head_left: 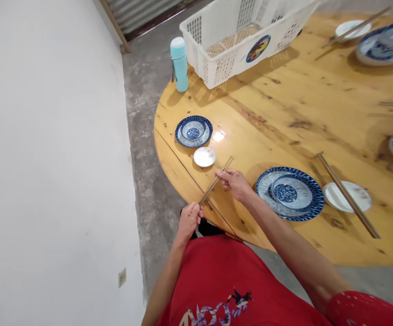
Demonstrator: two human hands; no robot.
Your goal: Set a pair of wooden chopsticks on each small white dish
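Observation:
A pair of chopsticks stretches between my two hands above the table's near left edge. My left hand is closed round the lower end. Near the upper end, my right hand pinches the pair between thumb and fingers. Just beyond lies a small white dish, with nothing on it. Behind that dish, a blue-and-white bowl sits on a matching plate. To the right of my right hand, another patterned bowl rests on its plate.
On the round wooden table, more chopsticks lie across a white dish. A white plastic basket and a light blue bottle stand at the back. Further bowls and plates are at the right. A white wall rises at the left.

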